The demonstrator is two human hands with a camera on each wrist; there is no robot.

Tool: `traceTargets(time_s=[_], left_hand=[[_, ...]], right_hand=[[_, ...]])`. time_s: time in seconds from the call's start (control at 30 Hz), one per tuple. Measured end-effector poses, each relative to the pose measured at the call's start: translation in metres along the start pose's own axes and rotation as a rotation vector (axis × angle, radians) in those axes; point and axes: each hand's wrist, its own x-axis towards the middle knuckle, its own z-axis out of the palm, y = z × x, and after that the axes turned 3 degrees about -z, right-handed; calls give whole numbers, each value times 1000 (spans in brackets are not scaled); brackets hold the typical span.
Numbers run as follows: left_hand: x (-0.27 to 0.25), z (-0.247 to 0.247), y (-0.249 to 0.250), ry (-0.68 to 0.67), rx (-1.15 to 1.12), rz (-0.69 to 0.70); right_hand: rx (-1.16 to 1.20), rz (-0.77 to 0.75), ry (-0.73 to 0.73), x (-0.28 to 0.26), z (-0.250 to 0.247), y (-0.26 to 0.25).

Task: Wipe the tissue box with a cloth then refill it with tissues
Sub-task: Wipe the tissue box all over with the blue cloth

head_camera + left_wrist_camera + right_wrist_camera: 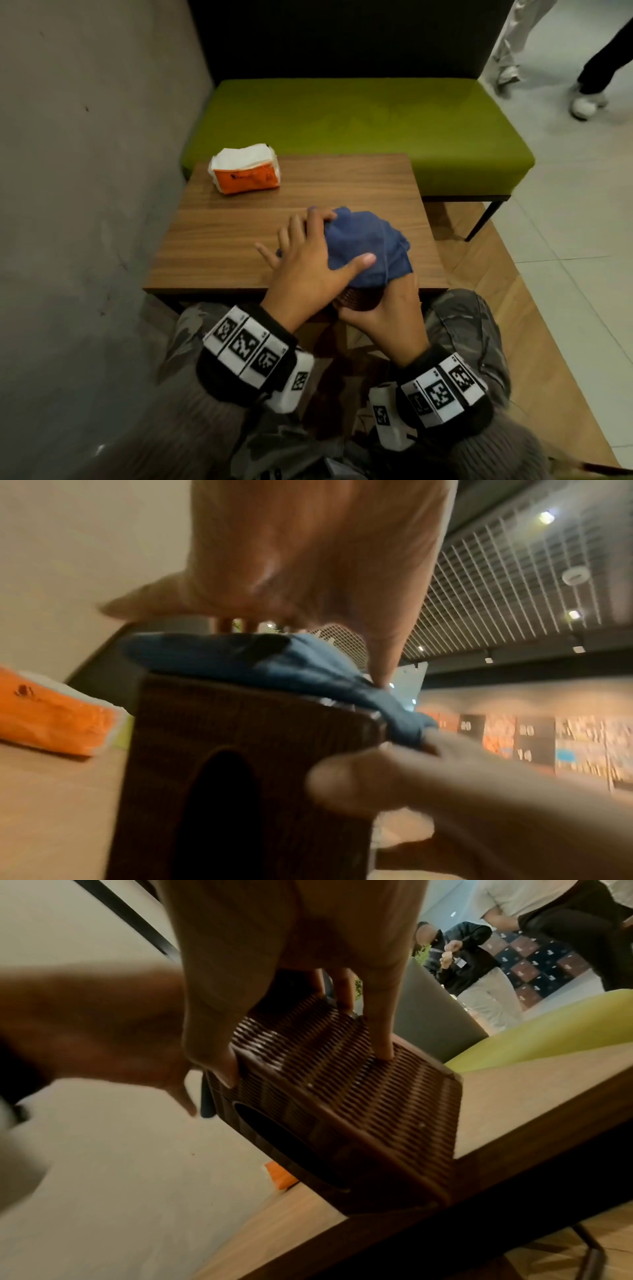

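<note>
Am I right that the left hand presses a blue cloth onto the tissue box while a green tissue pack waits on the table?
Not quite: the tissue pack is orange, as the head view shows. The left hand does press the blue cloth onto the tissue box.

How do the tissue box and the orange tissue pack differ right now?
The tissue box is dark brown, woven and rigid; the tissue pack is a soft orange wrapper, white tissues showing. The box is gripped by the right hand, blue cloth over it; the pack lies untouched. Both sit on the table.

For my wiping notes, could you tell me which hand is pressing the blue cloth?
The left hand, laid flat on the blue cloth; the right hand grips the brown tissue box.
</note>
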Motion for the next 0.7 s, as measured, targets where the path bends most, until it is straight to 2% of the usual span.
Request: traceTargets(time_s=[0.07,0.13,0.2,0.33,0.4,0.53,0.57,0.63,0.7], left_hand=[[-4,0,-16,155,64,221],[-1,-6,-23,248,-58,363],[1,-14,-25,307,-183,371],[16,-43,-25,520,-384,249],[18,-52,-15,479,-404,309],[1,-25,-5,94,-267,489],[-5,-17,-5,42,-250,542],[-10,-11,-8,64,-257,620],[2,-14,-16,161,-266,595]], right_hand=[[-31,-24,9,-2,-2,1],[-44,-51,7,-3,-3,0],[-40,-36,11,-1,-5,-2],[-25,-17,19,2,-11,-3],[-4,-24,30,5,-10,-5],[67,-54,66,14,-6,-15],[75,-67,70,16,-5,-17],[66,-90,81,16,-6,-15],[40,-104,78,14,-9,-9]])
